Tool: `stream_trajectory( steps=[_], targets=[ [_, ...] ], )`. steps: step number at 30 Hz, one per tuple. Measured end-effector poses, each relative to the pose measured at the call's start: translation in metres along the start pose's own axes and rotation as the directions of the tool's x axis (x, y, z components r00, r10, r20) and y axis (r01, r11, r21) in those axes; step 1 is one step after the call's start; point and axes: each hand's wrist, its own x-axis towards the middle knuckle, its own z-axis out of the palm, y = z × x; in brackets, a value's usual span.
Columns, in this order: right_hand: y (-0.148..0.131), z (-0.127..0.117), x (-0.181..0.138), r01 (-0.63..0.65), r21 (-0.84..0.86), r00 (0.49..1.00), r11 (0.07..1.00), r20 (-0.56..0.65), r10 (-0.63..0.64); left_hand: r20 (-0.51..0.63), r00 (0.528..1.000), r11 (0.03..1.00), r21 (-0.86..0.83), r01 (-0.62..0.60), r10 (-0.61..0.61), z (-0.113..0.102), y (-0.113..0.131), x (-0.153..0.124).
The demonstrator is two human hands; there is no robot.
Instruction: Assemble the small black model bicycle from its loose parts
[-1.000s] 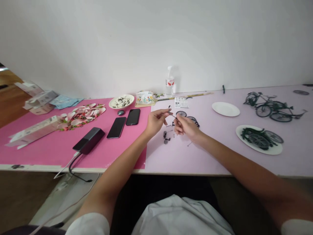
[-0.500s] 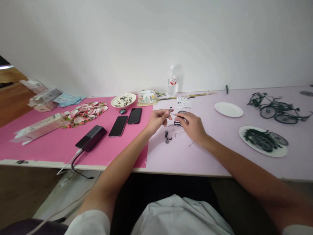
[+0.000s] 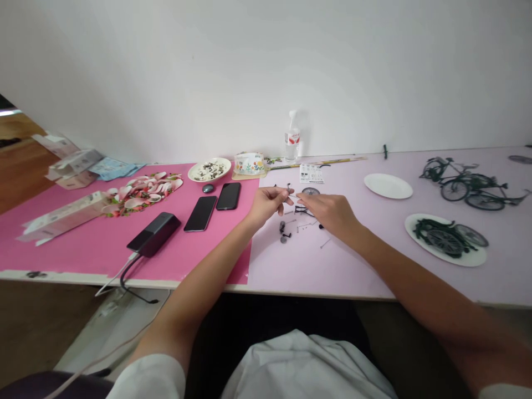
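My left hand (image 3: 269, 203) pinches a tiny dark part (image 3: 288, 187) between thumb and fingertips, over the lilac side of the table. Close beside it, my right hand (image 3: 334, 215) is closed on a thin-shafted screwdriver (image 3: 293, 196); its tip meets the part, and most of the handle is hidden under the palm. Beyond the hands lies a small spoked wheel (image 3: 310, 190). Below them are a black frame piece (image 3: 304, 210), small black parts (image 3: 282, 227), a round grey piece (image 3: 284, 239) and several thin metal pins (image 3: 306, 225).
At right are a bare white plate (image 3: 388, 185), a plate (image 3: 477, 257) of dark green bicycle parts, and model bicycles (image 3: 461, 183). Behind stand a bottle (image 3: 292, 138) and a printed sheet (image 3: 311, 173). At left lie two phones (image 3: 200, 214), a black device (image 3: 153, 238) and a bowl (image 3: 226, 166).
My right hand has turned palm-down and its fingers have straightened along the screwdriver, with the handle now beneath the palm. My left hand stays nearly in place with the small part.
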Motion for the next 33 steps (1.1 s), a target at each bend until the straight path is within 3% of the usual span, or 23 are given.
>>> stream_trajectory(
  steps=[8,12,14,17,20,22,25,30,33],
  targets=[
    [-0.007,0.005,-0.002,-0.077,0.092,0.996,0.993,0.058,0.072,-0.033,0.999,0.998,0.047,-0.040,0.041,0.001,-0.002,0.001],
    [-0.012,0.007,0.000,-0.201,0.345,0.979,0.917,0.092,0.180,-0.071,0.996,0.998,0.049,-0.049,0.052,0.002,-0.005,0.002],
    [-0.016,0.007,0.002,-0.321,0.524,0.947,0.789,0.164,0.276,-0.075,0.996,0.997,0.062,-0.049,0.053,0.001,-0.005,0.002],
    [-0.023,0.004,0.005,-0.541,0.730,0.836,0.418,0.412,0.362,-0.078,0.995,0.994,0.098,-0.048,0.056,0.000,-0.005,0.001],
    [-0.022,0.000,0.009,-0.658,0.753,0.721,-0.014,0.635,0.279,-0.104,0.989,0.987,0.130,-0.093,0.106,0.001,-0.007,0.000],
    [-0.018,-0.003,0.011,-0.693,0.694,0.668,-0.193,0.720,0.189,-0.117,0.981,0.979,0.153,-0.136,0.155,0.004,-0.009,0.000],
    [-0.014,-0.008,0.012,-0.713,0.641,0.634,-0.284,0.762,0.131,-0.117,0.976,0.970,0.181,-0.160,0.183,0.007,-0.011,-0.001],
    [-0.017,-0.007,0.012,-0.680,0.682,0.654,-0.269,0.730,0.199,-0.085,0.986,0.978,0.160,-0.132,0.147,0.010,-0.006,-0.001],
    [-0.020,-0.001,0.012,-0.682,0.678,0.631,-0.273,0.735,0.248,-0.056,0.990,0.979,0.163,-0.121,0.132,0.010,-0.005,-0.001]
  ],
)
